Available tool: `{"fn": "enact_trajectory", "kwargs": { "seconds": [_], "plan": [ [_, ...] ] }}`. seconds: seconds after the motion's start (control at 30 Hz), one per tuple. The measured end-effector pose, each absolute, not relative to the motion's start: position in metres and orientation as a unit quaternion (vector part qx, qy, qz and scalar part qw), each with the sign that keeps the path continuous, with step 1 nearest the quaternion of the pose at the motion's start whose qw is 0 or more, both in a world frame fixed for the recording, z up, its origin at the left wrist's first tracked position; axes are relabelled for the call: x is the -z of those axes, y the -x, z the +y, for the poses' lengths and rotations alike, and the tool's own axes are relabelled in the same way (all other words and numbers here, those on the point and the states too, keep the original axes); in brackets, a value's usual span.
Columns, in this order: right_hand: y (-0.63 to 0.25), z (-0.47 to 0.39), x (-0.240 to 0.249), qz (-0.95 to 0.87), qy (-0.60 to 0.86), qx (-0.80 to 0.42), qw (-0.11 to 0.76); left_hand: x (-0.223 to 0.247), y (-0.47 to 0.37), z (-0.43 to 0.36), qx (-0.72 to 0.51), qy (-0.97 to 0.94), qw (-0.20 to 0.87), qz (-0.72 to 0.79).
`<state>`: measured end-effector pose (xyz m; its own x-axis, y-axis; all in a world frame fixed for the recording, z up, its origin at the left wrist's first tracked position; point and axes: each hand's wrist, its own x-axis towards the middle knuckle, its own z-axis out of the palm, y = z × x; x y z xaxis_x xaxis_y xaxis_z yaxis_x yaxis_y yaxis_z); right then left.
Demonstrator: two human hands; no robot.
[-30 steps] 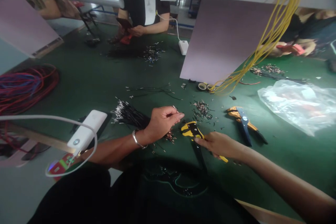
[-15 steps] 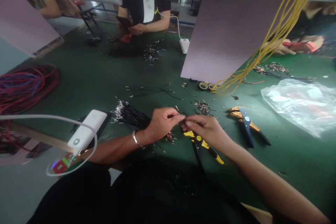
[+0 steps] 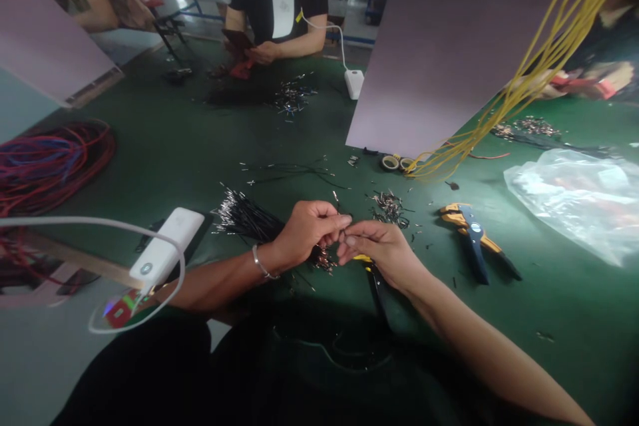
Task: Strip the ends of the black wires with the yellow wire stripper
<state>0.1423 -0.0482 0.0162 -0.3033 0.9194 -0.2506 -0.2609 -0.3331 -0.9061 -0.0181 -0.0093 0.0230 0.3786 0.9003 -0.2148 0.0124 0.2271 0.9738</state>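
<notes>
My left hand [image 3: 307, 233], with a bracelet at the wrist, pinches a thin dark wire whose metal tip [image 3: 335, 194] sticks up above the fingers. Fingertips of my right hand [image 3: 382, 247] meet it from the right, closed on something too small to make out. A bundle of black wires with silvery ends [image 3: 244, 213] lies left of my left hand. Copper wire ends [image 3: 324, 258] show beneath the hands. Yellow-and-black pliers [image 3: 378, 289] are partly hidden under my right hand. Behind it sits a pile of small terminals [image 3: 389, 208].
Orange-and-blue wire strippers [image 3: 469, 233] and a plastic bag [image 3: 579, 203] lie to the right. Yellow wires [image 3: 529, 86] hang beside a panel [image 3: 439, 66]. A white power bank [image 3: 167, 246] and red-blue cable coils [image 3: 54, 163] are left. Across the table a person [image 3: 274, 20] works.
My right hand has shifted slightly left and down, covering more of the yellow pliers. A metal wire tip now stands higher above my left fingers. The view has moved a little.
</notes>
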Motion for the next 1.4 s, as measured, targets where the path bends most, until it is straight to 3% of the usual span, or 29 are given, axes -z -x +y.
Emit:
{"fn": "enact_trajectory", "kwargs": {
  "seconds": [0.23,0.63,0.97,1.4],
  "plan": [
    [-0.141,-0.051,-0.011,-0.363,0.401,-0.717,0.441,-0.016,0.018,-0.006,-0.310,-0.442,0.735,0.410],
    [-0.136,-0.049,-0.008,-0.345,0.410,-0.721,0.439,-0.019,0.016,-0.012,-0.342,-0.546,0.620,0.448],
    [-0.133,-0.050,0.001,-0.358,0.456,-0.678,0.453,-0.022,0.016,-0.020,-0.332,-0.590,0.587,0.444],
    [-0.128,-0.056,0.011,-0.390,0.472,-0.653,0.447,-0.012,0.014,-0.020,-0.313,-0.504,0.681,0.429]
  ]
}}
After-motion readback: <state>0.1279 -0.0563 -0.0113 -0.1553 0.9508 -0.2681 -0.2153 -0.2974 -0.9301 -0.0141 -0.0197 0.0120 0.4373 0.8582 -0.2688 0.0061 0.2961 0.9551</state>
